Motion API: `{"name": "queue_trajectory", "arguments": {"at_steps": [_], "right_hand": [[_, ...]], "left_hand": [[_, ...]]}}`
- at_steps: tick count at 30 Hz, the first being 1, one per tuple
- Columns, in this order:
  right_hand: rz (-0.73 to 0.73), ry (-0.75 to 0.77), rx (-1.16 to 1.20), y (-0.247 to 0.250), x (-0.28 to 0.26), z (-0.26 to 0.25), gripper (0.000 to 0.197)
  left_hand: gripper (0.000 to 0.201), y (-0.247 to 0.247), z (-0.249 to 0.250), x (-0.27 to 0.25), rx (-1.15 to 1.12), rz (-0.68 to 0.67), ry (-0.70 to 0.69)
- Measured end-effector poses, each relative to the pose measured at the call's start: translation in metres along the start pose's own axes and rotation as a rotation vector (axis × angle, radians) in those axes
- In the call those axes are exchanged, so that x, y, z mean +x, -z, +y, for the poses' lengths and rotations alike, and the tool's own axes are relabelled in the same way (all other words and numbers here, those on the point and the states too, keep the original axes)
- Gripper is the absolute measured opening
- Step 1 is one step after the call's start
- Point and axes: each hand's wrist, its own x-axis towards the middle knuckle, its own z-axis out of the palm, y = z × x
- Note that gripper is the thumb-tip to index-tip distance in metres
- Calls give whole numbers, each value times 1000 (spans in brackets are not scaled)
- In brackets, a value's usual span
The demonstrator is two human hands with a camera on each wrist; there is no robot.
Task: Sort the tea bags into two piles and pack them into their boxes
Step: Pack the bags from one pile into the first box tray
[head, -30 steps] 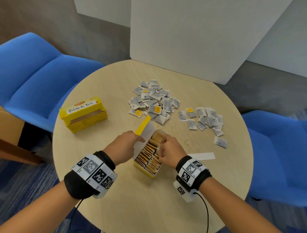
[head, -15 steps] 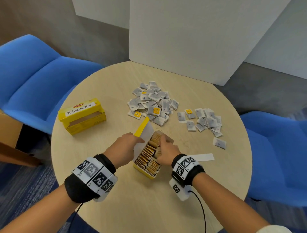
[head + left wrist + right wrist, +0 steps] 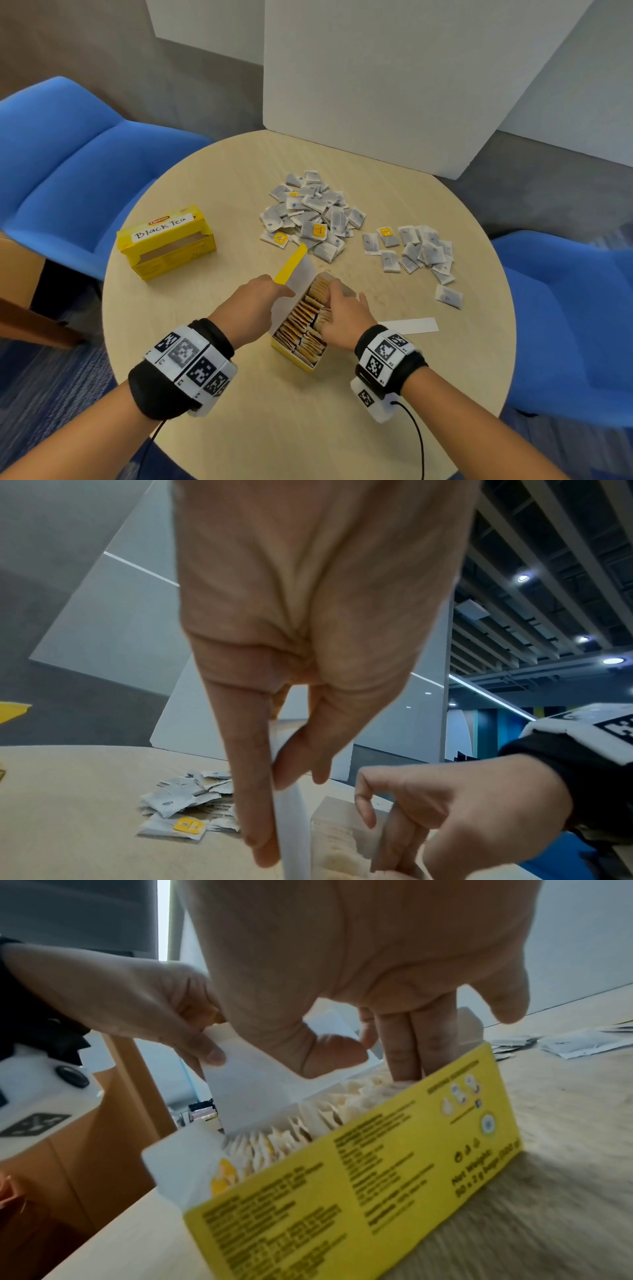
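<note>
An open yellow tea box (image 3: 294,357) stands mid-table, packed with tan tea bags (image 3: 301,320). My left hand (image 3: 284,291) pinches the box's raised white lid flap (image 3: 293,813) between thumb and forefinger (image 3: 253,791). My right hand (image 3: 330,298) reaches into the far end of the box, its straight fingers (image 3: 400,1053) pressing down among the bags (image 3: 308,1123), thumb held apart. Grey tea bags lie loose in a large pile (image 3: 311,216) behind the box and a smaller pile (image 3: 416,250) to the right. A second yellow box (image 3: 168,240), labelled Black Tea, lies open at the left.
A white paper strip (image 3: 411,325) lies just right of my right wrist. Blue chairs (image 3: 68,164) stand left and right (image 3: 575,325) of the round table (image 3: 308,428). A white panel (image 3: 394,75) rises behind the far edge.
My right fingers have shifted slightly toward the far end of the box. The left hand keeps its hold on the flap.
</note>
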Motion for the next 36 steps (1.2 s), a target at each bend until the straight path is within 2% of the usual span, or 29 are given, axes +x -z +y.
{"name": "queue_trajectory", "arguments": {"at_steps": [4,8,11,13,16,18,21,25,27,30,36], "right_hand": [[6,70,49,2,-6,-1,53],[138,144,250,14,-9,13,32],[234,136,433,39,-14,34,24],[306,72,488,58,-15,56,20],[381,-102,496,88,-3,106,15],[376,-222,405,109,9,147,14],[365,-352,264,138,27,202,22],[336,-394,153,154,47,235,26],[302,-360,105,153,57,241,30],[261,-303,37,152,68,244,35],[257,-291,142,144,88,256,47]], "left_hand": [[64,4,-6,4,65,-2,-32],[56,14,-10,10,202,6,-79],[52,27,-5,12,279,7,-69],[51,35,3,13,334,5,-51],[53,50,31,11,383,-3,-69],[48,60,58,6,340,-7,-171],[38,79,115,3,133,-24,-379],[29,76,180,39,-89,-12,-508],[30,58,198,73,-118,8,-488],[35,21,212,130,-29,41,-422],[39,-34,220,220,36,-52,-203]]}}
